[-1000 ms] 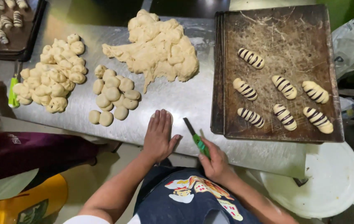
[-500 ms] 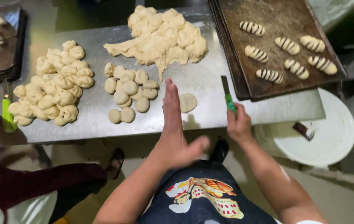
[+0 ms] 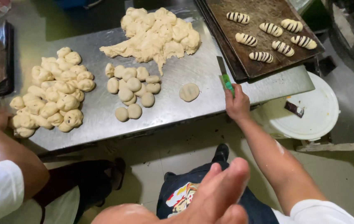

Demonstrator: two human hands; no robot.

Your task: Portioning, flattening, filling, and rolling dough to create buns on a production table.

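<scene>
The left hand (image 3: 216, 195) has lifted off the table, fingers open (empty); the right hand (image 3: 237, 105) grips the green-handled knife (image 3: 226, 79) beside the flattened dough disc (image 3: 189, 92), which seems next for scoring.

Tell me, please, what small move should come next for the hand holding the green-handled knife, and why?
Probably bring the knife in the right hand left to the flattened dough disc. It lies alone on the steel table, while the left hand is raised off it.

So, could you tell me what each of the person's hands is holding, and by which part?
The right hand holds a green-handled scraper by its handle, blade pointing away over the steel table. The left hand is raised close to the camera, open and holding nothing.
</scene>
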